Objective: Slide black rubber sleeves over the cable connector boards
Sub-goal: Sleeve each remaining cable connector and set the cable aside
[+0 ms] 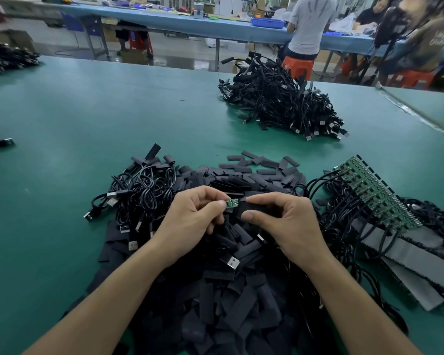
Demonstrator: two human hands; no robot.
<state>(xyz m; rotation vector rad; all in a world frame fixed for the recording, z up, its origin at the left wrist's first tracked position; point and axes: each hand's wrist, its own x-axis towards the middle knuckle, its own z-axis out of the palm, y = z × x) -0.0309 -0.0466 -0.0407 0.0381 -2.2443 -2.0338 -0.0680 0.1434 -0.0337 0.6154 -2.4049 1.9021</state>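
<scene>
the person held the work just above the heap of loose black sleeves [241, 290], so a fresh one was always within reach under the hands. the left hand [195, 213] pinched the small green connector board [232, 202] between thumb and forefinger, its free end pointing toward the right hand [287, 221], likely to give the sleeve a steady target. the right hand gripped a black rubber sleeve [251, 210] between thumb and curled fingers, its mouth at the board's edge. the sleeve seemed barely started, as most of the green showed bare. both hands were closed on their parts, neither released.

to the right of the right hand lay a row of bare boards [385, 198] on cables, apparently the waiting stock. to the left of the left hand sat a tangle of cables [144, 190] with usb plugs. beyond the hands, farther across the green worktop [87, 119], was a separate pile of cables [280, 103], probably finished ones kept apart so they would not mix.
</scene>
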